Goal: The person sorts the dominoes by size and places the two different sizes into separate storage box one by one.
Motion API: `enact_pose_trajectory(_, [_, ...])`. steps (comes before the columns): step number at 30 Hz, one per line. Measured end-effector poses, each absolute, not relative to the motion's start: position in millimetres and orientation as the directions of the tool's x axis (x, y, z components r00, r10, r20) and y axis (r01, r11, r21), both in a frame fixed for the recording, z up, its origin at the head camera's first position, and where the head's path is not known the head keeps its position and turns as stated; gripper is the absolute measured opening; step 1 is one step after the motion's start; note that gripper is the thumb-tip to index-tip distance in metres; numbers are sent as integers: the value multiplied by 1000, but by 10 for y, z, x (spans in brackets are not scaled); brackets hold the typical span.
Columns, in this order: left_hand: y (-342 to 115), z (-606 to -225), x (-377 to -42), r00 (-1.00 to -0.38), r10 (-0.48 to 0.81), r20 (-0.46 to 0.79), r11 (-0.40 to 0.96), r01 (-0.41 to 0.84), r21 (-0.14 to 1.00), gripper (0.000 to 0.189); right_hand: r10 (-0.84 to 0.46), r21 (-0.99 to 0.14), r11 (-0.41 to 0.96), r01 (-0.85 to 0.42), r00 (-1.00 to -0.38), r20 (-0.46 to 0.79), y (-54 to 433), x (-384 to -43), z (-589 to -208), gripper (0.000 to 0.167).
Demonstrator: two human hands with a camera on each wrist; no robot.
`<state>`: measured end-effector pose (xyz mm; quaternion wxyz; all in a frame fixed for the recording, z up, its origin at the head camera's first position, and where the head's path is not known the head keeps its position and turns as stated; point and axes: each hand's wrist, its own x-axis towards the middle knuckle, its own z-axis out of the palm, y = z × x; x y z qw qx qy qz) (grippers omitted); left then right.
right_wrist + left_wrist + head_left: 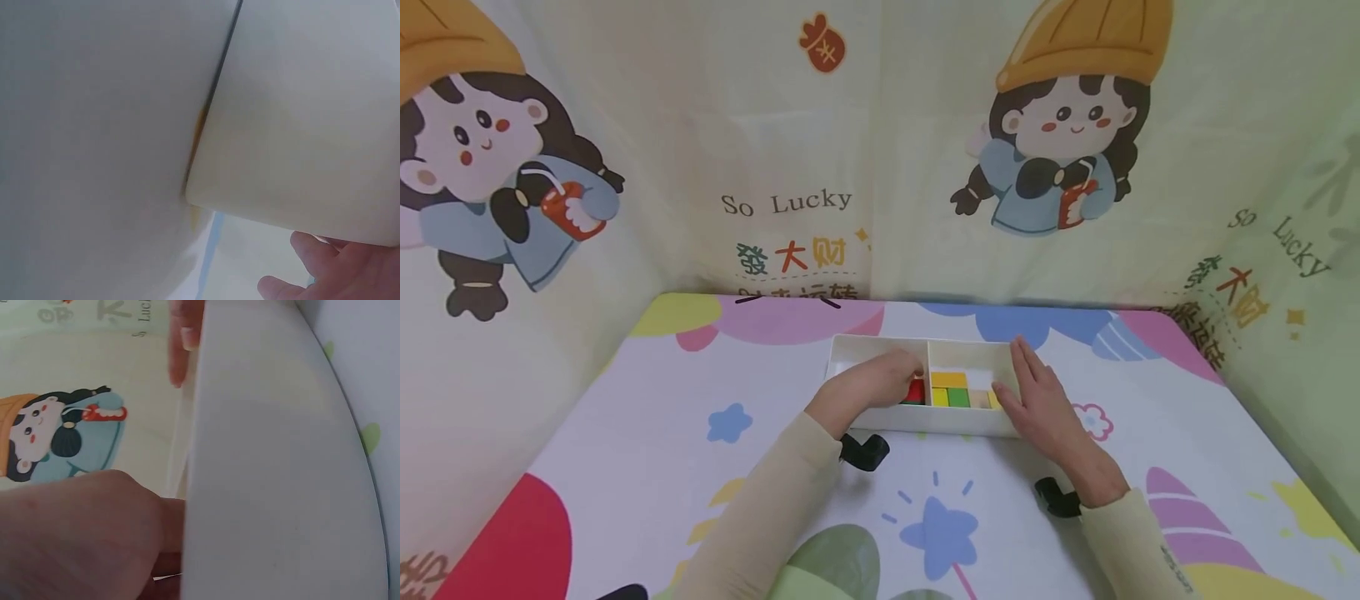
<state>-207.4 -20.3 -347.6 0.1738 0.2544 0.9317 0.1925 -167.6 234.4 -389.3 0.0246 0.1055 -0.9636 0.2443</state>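
Observation:
A white two-compartment box (895, 418) sits on the table. Over its left compartment bends my left hand (880, 379), its fingertips down inside beside a red block (915, 392). Whether they grip that block is hidden by the hand and, in the left wrist view, by the box wall (281, 450). My right hand (1047, 408) rests against the box's right end, fingers straight along the outside and thumb at the rim. In the right compartment lie an orange block (949, 380), a yellow block (939, 397), a green block (958, 397) and a pale block (980, 400).
A patterned cloth (760, 492) covers the table. Behind it hangs a printed curtain (917, 250), which also runs along both sides. Black straps or mounts (865, 452) show at both wrists.

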Motion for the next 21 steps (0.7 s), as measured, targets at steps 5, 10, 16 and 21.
enact_pose_trajectory(5, [-367,-3432,-1958,-839,518,-170,791,394,469,34,-198,-500,838,-220,-975,97,2346,-1673,-3900,77])
enact_pose_trajectory(10, [-527,-3383,-1822,-870,490,-60,777,404,483,36,-211,-539,812,-222,-974,83,2367,-1654,-3850,75])
enact_pose_trajectory(16, [-670,-3339,-1670,-886,462,43,767,424,482,40,-215,-540,807,-238,-971,107,2386,-1635,-3764,71])
enact_pose_trajectory(21, [-800,-3317,-1523,-893,419,163,793,448,412,48,-239,-478,826,-299,-954,183,2344,-1554,-3653,68])
